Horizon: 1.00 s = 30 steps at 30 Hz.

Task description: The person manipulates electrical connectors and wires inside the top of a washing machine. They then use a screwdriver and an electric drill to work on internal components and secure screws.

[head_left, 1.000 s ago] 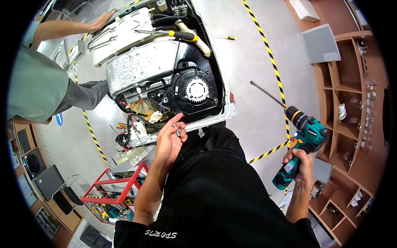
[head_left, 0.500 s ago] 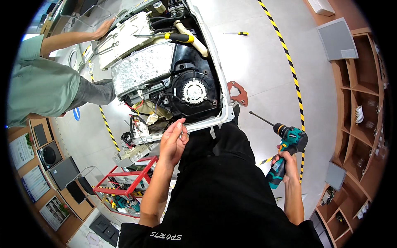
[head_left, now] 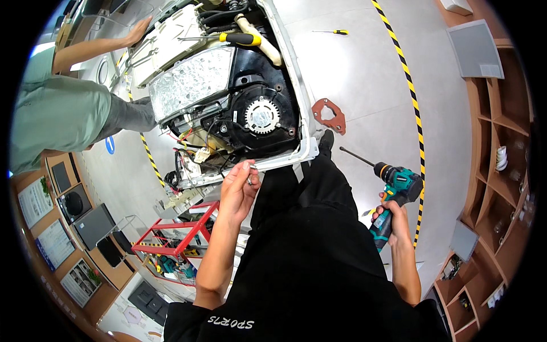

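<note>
Grey floor point(head_left: 364, 74) is now revealing the whole reddish plate point(head_left: 337, 121), mostly hidden a second ago; the left hand point(head_left: 239, 192) is pinching a small metal piece point(head_left: 253, 167) near the opened appliance point(head_left: 242, 105), the right hand point(head_left: 395, 219) gripping a drill point(head_left: 403, 183) well apart

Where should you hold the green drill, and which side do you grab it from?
Probably best by the handle of the drill, coming from the right, as the right hand has it. The handle is slim, so fingers can wrap around it. The long, thin bit points toward the upper left of the picture, so coming from that end looks worse.
</note>
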Motion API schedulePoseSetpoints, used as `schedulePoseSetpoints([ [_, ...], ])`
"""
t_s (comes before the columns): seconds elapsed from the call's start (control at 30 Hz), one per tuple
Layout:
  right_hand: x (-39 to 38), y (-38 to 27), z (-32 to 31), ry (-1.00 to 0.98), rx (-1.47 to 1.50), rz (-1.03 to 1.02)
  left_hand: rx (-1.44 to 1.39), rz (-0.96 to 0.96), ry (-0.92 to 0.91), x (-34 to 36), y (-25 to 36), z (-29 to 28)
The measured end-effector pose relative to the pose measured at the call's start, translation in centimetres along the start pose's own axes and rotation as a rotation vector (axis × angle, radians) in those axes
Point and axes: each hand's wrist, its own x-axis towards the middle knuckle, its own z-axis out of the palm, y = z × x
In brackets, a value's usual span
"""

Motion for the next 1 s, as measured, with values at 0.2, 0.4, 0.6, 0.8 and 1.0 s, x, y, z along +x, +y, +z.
schedulePoseSetpoints([
  [0.2, -0.1, -0.3, 0.4, 0.014, -0.039, -0.014, -0.020, 0.042, 0.072, -1.1, 0.5, -1.4],
  [0.4, -0.2, -0.2, 0.6, 0.025, -0.086, -0.038, 0.713, 0.434, 0.247, -0.3, 0.6, -4.4],
  [0.6, -0.2, 0.3, 0.7, 0.010, -0.109, -0.035, 1.382, 0.718, 0.219, 0.8, 2.3, -2.9],
  [0.8, -0.3, 1.2, 0.5, 0.011, -0.068, -0.043, 1.580, 0.675, 0.162, 3.7, 2.5, -4.3],
  [1.0, -0.1, 2.1, -0.4, 0.045, -0.048, -0.025, 1.441, 0.641, 0.132, 4.2, 2.8, -1.8],
])
